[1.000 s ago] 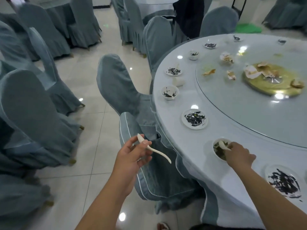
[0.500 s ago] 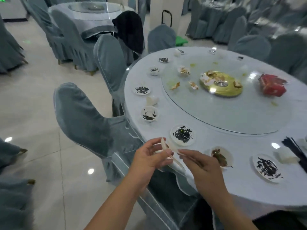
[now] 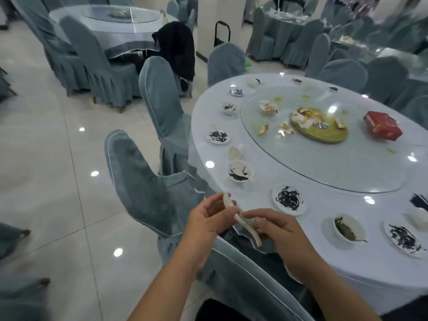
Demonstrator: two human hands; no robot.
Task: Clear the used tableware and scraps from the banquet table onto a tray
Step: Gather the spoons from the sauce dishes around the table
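Note:
Both hands meet in front of the round banquet table (image 3: 231, 126), just off its near-left edge. My left hand (image 3: 206, 221) pinches white ceramic spoons (image 3: 240, 220) by the bowl end, and my right hand (image 3: 278, 230) grips their handles. Along the table's rim stand used white dishes: a bowl with green scraps (image 3: 348, 229), a saucer smeared black (image 3: 289, 200), another smeared bowl (image 3: 240, 171) and a saucer (image 3: 217, 136). Food scraps (image 3: 303, 117) lie on the glass turntable (image 3: 324, 163) around a gold plate (image 3: 324, 133).
Grey-blue covered chairs (image 3: 141, 181) stand pushed against the table's left side, right under my hands. A red box (image 3: 382, 125) sits on the turntable. Black chopsticks (image 3: 420, 202) lie at the right edge. Other set tables and chairs fill the hall; tiled floor lies to the left.
My right hand lifted a spoon out of the bowl with green scraps and brought it to the left hand's spoon. The view swung right and up, showing more of the table.

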